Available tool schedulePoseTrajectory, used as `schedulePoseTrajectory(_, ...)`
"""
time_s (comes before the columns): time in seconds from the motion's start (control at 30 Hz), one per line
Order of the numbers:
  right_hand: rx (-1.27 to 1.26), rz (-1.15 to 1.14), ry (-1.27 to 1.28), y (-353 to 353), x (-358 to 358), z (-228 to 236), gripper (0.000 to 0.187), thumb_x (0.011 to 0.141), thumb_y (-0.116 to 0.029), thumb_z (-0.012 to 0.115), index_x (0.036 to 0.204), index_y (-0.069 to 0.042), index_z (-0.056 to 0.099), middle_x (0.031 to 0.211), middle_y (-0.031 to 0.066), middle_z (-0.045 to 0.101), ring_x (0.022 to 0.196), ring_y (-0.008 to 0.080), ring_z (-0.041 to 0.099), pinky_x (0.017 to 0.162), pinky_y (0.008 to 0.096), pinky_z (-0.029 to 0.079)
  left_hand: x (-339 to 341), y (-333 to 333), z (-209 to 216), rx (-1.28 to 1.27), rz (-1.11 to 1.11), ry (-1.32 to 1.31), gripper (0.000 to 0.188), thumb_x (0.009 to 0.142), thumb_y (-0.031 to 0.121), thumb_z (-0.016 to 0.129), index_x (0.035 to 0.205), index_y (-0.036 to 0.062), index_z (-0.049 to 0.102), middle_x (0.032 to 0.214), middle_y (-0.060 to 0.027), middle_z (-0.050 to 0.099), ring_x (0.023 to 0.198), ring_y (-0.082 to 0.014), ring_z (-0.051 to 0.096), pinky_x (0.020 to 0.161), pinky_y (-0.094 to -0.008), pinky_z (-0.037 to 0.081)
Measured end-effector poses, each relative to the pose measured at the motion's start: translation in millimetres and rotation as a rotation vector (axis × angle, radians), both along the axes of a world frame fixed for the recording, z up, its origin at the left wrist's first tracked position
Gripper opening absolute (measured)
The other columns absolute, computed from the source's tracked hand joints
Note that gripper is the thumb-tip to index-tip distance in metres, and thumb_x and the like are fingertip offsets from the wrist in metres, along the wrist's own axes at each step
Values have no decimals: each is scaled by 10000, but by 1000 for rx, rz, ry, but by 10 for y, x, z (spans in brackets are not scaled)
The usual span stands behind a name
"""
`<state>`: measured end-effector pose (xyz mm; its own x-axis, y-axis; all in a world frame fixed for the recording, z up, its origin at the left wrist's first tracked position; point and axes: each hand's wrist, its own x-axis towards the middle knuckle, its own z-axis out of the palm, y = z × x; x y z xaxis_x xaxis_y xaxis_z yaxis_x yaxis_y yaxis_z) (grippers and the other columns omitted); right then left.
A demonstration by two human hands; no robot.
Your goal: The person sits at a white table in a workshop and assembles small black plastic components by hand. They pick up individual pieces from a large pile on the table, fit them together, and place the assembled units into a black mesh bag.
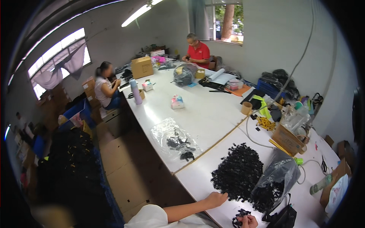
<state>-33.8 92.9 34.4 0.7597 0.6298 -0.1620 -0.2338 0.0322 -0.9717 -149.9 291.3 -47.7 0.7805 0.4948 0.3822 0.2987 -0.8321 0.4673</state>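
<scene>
A wide heap of small black parts [239, 167], too small to tell their kind, covers the white table in front of me. My left hand [216, 200] is at the heap's near left edge, its fingers drawn together; what they hold, if anything, is hidden. Close to the table's near edge, my right hand [249, 221] has its fingers closed at a little cluster of black parts [240, 214] and seems to grip some of them. A clear plastic bag [281, 169] leans against the heap's right side, with more black parts in its mouth.
A black pouch [283, 218] lies right of my right hand. Further right are a cardboard box [288, 138], scissors [324, 164] and a bottle [320, 185]. Another bag [175, 140] with black pieces lies ahead left. Two people sit at the far table, a purple flask [135, 92] on it.
</scene>
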Motion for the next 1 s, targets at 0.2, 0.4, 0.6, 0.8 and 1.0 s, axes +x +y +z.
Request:
schedulePoseTrajectory(0.2, -158, -33, -109, -46, 88, 8, 98, 831, -70, 642, 799, 20, 620, 701, 56, 611, 634, 93, 564, 530, 221, 427, 193, -51, 626, -159, -53, -253, 137, 841, 123, 662, 865, 53, 547, 591, -102, 545, 525, -283, 617, 482, -366, 505)
schedulePoseTrajectory(0.4, -175, 178, -902, 173, 180, 453, 90, 792, -50, 690, 864, -2, 663, 655, 112, 597, 513, 224, 561, 491, 305, 415, 283, -157, 1187, -490, -197, -222, 102, 806, -46, 657, 888, -26, 598, 726, -87, 669, 700, -161, 707, 620, -241, 558)
schedulePoseTrajectory(0.6, -212, 113, -1092, 156, 144, 463, 159, 762, -67, 722, 910, -38, 672, 594, 60, 535, 478, 200, 531, 451, 314, 392, 325, -247, 1277, -656, -293, -154, 84, 807, -51, 637, 877, -32, 596, 747, -88, 675, 658, -139, 688, 592, -233, 548)
schedulePoseTrajectory(0.8, -194, 54, -1176, 165, 175, 335, 162, 776, -101, 707, 916, -39, 652, 597, 33, 489, 439, 181, 491, 410, 301, 378, 345, -244, 1242, -706, -348, -27, 52, 818, -43, 622, 858, -31, 592, 760, -98, 679, 663, -148, 689, 572, -231, 536)
schedulePoseTrajectory(1.0, -268, 246, -1107, 109, 246, 403, 134, 769, -79, 685, 902, -75, 671, 611, 59, 503, 511, 231, 530, 478, 352, 410, 233, -205, 1223, -492, -566, 41, 137, 790, -23, 622, 926, -13, 612, 793, -106, 665, 703, -238, 670, 624, -315, 529)
